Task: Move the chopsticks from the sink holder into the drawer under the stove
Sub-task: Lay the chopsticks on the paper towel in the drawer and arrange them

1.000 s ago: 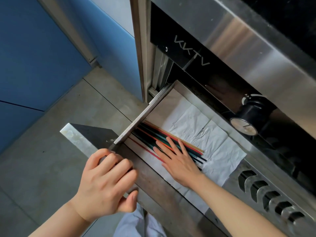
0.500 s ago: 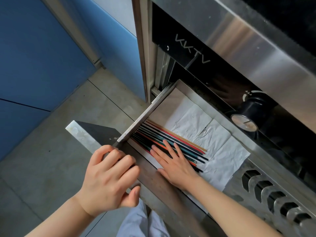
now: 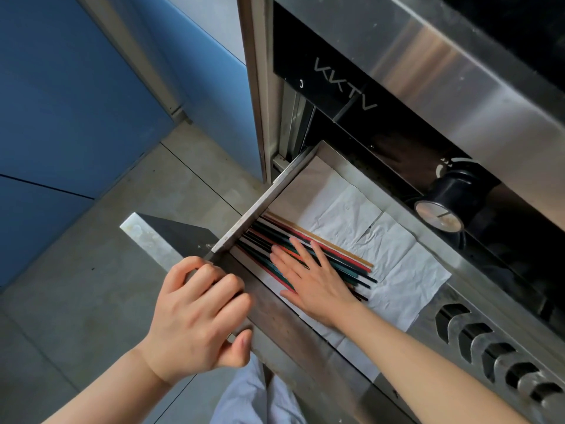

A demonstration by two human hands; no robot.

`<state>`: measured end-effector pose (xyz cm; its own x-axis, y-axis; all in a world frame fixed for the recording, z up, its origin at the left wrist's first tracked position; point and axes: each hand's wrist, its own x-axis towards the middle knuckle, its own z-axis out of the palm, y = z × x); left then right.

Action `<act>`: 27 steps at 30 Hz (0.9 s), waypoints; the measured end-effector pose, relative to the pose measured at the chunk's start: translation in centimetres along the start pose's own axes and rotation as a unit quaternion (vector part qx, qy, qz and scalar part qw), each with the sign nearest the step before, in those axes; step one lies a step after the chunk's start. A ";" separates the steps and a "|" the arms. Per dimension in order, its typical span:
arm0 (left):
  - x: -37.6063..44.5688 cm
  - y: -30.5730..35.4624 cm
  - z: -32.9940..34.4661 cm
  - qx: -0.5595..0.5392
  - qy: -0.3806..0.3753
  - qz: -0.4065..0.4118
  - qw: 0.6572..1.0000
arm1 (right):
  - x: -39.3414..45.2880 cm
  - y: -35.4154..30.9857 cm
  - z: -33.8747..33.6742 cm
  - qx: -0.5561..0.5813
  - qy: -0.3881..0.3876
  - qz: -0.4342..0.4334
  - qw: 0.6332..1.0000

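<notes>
Head view: the chopsticks lie in a loose bundle on the floor of the open drawer, at mid-frame, roughly parallel and hard against the drawer's left wall, their far ends running toward the lower right. They rest on a white paper lining that covers the drawer bottom. Colours include dark green, red, orange and one pale wooden stick on the outer edge of the bundle. Judged by appearance, they are light, stiff and slender, with a smooth lacquered finish likely to slide over the paper and roll against each other; they are not fragile, but the set will scatter if pushed at one end only. Your right hand lies flat on the bundle, fingers straight and slightly spread, pressing down, not gripping. To square them, I advise you to press across the mid-length and sweep toward the wall; to lift, pinch the whole bundle near its middle. Your left hand is curled over the drawer's front panel at lower centre, fingers together over the top edge, thumb underneath, clamped on it. Above and to the right stand the stove front with its black knob, and a row of vent slots at lower right. Blue cabinet doors fill the upper left.
</notes>
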<state>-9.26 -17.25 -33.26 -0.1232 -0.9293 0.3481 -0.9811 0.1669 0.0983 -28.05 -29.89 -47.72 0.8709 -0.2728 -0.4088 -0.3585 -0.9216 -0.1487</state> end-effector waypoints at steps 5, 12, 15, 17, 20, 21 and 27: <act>-0.1 0.0 0.1 0.000 0.003 -0.001 1.000 | 1.2 -0.4 -0.3 0.003 -0.006 -0.007 1.000; 0.0 0.0 0.1 -0.001 0.005 0.000 1.000 | 0.9 -0.6 -0.2 0.000 0.004 -0.037 0.999; 0.0 0.0 0.1 -0.007 0.003 -0.001 1.000 | 1.1 -0.2 -0.5 -0.009 0.006 -0.020 1.000; 0.0 0.0 0.1 -0.010 0.003 -0.001 1.000 | 1.1 -0.1 -0.5 -0.010 0.008 -0.023 1.000; 0.0 0.0 0.1 -0.011 0.001 -0.001 1.000 | 1.0 -0.5 -0.6 -0.013 0.014 -0.039 0.999; 0.0 0.0 0.1 -0.010 0.001 -0.001 1.000 | 1.0 -0.6 -0.5 -0.014 0.009 -0.047 0.999; 0.1 -0.1 0.3 -0.013 0.006 -0.001 1.000 | 1.2 -0.2 -1.3 0.019 0.035 -0.036 0.999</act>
<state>-9.25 -17.42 -33.48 -0.1193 -0.9255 0.3594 -0.9770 0.1738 0.1232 -26.47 -30.45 -47.02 0.9159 -0.2260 -0.3319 -0.3053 -0.9287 -0.2103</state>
